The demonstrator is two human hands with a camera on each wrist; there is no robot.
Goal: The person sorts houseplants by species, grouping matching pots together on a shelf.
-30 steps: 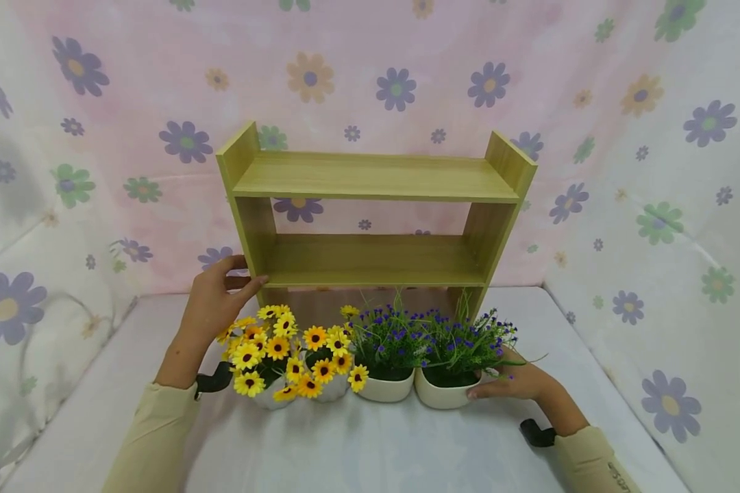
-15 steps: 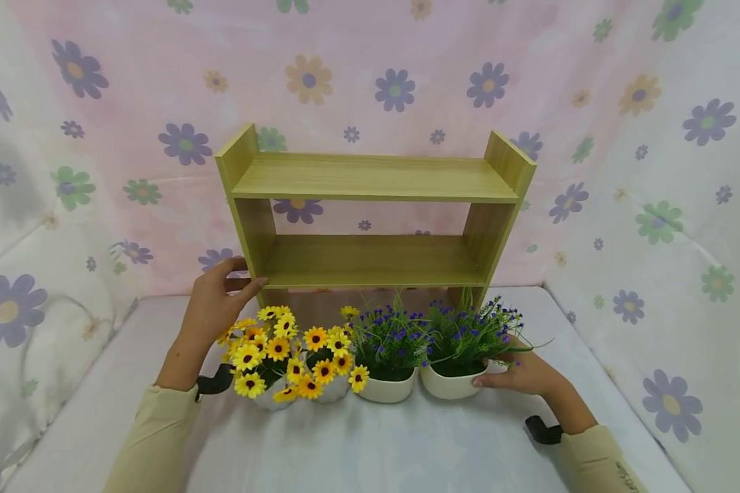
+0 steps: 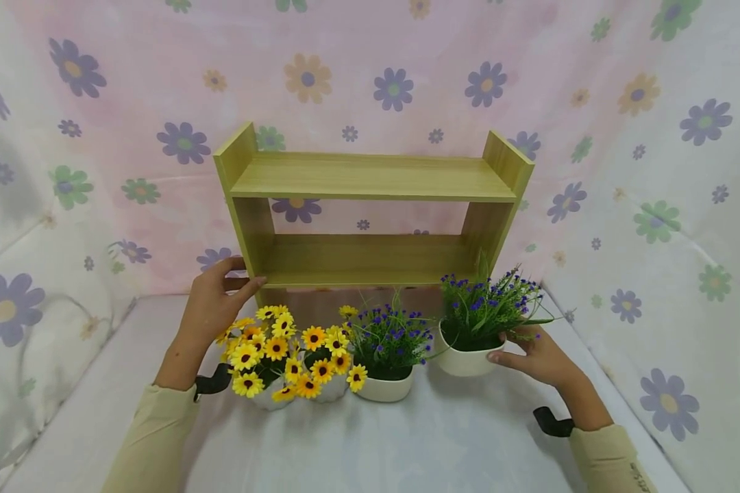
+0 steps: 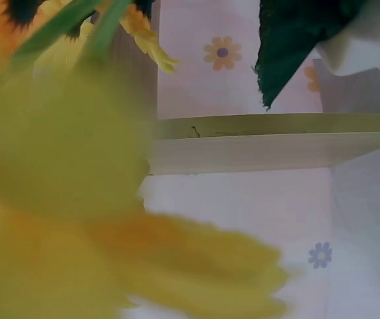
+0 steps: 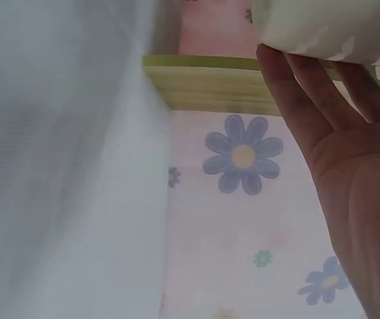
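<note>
A small white pot [image 3: 465, 359] of purple flowers [image 3: 490, 301] is held clear of the table [image 3: 407, 445] by the right hand [image 3: 539, 356], just in front of the right leg of the wooden shelf [image 3: 370, 205], with fingers curled under and around its side. The left hand [image 3: 212, 305] is rested on the shelf's left upright, thumb and fingers clasping its edge. The pot is judged light, smooth and slippery, perhaps breakable, so it is best gripped low on the body, never by the soft stems.

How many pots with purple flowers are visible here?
2. One purple-flower pot is gripped by the right hand, lifted at the right of the wooden shelf. The other stands on the table beside the yellow-flower pots. None seems hidden.
</note>
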